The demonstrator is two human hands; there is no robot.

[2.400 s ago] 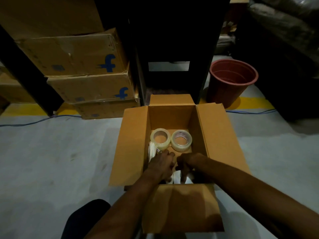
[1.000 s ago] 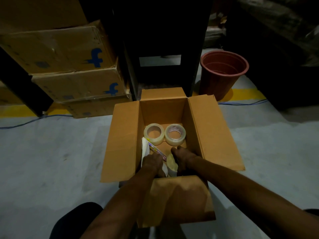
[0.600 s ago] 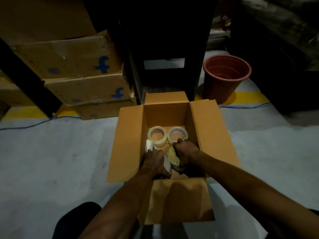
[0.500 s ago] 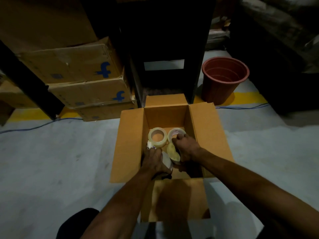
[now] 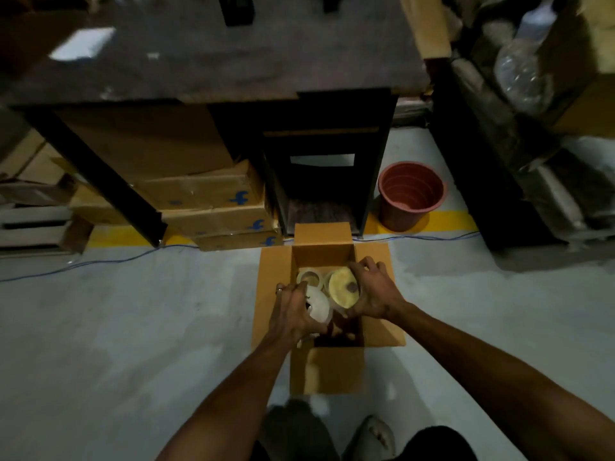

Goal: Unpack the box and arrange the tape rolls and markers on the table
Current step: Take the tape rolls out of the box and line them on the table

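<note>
A: What are you gripping?
B: Your left hand (image 5: 293,312) grips a white tape roll (image 5: 317,304), your right hand (image 5: 374,292) a yellow tape roll (image 5: 344,287), above the box (image 5: 327,369).
A: Lift both straight toward the table (image 5: 216,54) at twelve o'clock, grips firm

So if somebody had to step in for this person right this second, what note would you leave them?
Left hand: grips a whitish tape roll, lifted above the open cardboard box.
Right hand: grips a yellowish tape roll, also raised over the box.
In the box: one clear tape roll lies flat at the far end, a second is mostly hidden behind the yellowish roll. No markers can be made out in the dark near end.
Done: box opened, two rolls picked up.
Left: set these on the dark table ahead, then fetch the rest.
</note>
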